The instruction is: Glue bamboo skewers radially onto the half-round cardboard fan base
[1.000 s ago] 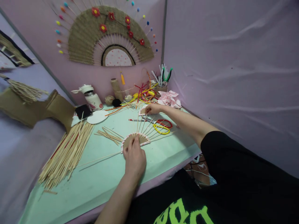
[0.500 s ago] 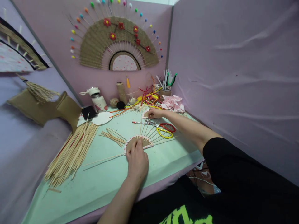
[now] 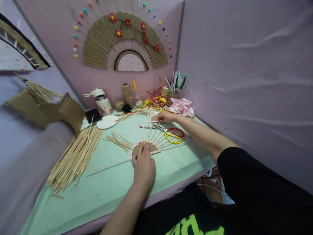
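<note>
Cardboard half-disc [image 3: 144, 148] under left hand [image 3: 144, 168].

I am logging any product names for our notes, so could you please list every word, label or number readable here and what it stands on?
None can be read.
Green lettering on the black shirt: cut off by the frame edge, unreadable.
Red mark on the white bottle: too small to read.

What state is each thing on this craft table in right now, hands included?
left hand: flat, pressing on the half-round card
half-round card: lying flat, sticks fanned out from its rim
right hand: stretched out, touching a second card piece
scissors: lying flat, untouched
stick pile: loose heap on the table
white bottle: upright
</note>
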`<state>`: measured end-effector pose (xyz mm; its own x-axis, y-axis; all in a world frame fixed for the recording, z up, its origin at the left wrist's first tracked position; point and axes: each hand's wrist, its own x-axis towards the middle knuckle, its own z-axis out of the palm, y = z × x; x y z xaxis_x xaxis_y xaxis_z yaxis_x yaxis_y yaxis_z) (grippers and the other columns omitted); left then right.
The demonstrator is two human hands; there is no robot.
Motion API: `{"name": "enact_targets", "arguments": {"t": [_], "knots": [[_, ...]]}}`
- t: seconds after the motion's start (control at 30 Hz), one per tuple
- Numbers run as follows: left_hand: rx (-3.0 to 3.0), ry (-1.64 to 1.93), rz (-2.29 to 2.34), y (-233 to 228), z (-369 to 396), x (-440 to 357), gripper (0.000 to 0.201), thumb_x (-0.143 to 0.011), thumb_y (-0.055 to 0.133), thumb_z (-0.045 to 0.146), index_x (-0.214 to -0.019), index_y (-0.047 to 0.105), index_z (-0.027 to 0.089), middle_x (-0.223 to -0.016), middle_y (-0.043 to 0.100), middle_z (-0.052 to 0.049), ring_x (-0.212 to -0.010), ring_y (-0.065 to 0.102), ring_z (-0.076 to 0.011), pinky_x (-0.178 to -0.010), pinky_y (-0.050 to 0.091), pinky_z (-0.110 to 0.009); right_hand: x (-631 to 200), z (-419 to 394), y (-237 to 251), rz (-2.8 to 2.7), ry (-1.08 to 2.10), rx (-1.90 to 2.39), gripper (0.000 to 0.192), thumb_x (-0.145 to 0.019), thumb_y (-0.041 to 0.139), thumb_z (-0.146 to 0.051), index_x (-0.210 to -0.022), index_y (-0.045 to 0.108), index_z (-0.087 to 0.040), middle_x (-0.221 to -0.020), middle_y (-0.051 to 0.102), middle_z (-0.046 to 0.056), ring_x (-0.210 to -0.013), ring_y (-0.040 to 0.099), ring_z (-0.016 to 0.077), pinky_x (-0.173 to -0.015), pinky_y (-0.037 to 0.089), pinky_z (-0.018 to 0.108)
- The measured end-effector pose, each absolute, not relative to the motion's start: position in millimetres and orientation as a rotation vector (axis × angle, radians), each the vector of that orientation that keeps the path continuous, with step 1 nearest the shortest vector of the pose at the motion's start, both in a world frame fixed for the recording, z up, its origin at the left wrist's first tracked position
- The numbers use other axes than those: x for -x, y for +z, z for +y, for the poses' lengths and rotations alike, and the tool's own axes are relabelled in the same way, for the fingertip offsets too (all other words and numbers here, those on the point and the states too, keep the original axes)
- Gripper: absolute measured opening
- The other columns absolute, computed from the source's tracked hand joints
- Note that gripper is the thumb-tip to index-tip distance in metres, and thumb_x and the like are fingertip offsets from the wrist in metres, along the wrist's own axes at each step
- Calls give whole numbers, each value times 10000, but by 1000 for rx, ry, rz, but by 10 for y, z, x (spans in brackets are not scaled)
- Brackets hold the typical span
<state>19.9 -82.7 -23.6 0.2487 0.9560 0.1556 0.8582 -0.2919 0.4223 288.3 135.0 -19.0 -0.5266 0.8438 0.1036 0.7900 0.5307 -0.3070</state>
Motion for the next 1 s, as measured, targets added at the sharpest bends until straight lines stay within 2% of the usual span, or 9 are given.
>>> {"name": "enact_targets", "arguments": {"t": [0.33, 0.5, 0.83, 1.0], "knots": [[-2278, 525, 1705, -220, -827, -210, 638, -837, 363, 19, -1454, 454, 156, -1471, 546, -143, -1438, 407, -249, -1172, 296, -504, -2967, 1283, -219, -2521, 344, 1357, 113, -736, 666, -144, -795, 758, -171, -841, 688, 49, -876, 542, 186, -837, 424, 276], [-2328, 533, 1687, -245, -820, -201, 648, -821, 363, 1, -1447, 461, 138, -1466, 550, -155, -1425, 420, -262, -1168, 289, -533, -2982, 1284, -218, -2524, 348, 1366, 105, -727, 685, -132, -787, 762, -169, -772, 674, 35, -817, 538, 174, -791, 428, 266], [-2318, 473, 1705, -235, -808, -211, 619, -844, 370, 30, -1447, 456, 143, -1469, 547, -150, -1440, 398, -256, -1165, 290, -517, -2937, 1299, -240, -2525, 346, 1325, 138, -769, 657, -108, -796, 776, -173, -790, 731, 23, -813, 588, 160, -821, 436, 260], [-2315, 465, 1704, -220, -813, -212, 631, -843, 366, 28, -1459, 440, 142, -1463, 553, -151, -1436, 403, -252, -1167, 288, -520, -2911, 1322, -242, -2519, 333, 1332, 146, -755, 661, -91, -785, 780, -170, -780, 744, 23, -777, 608, 159, -781, 440, 258]]}}
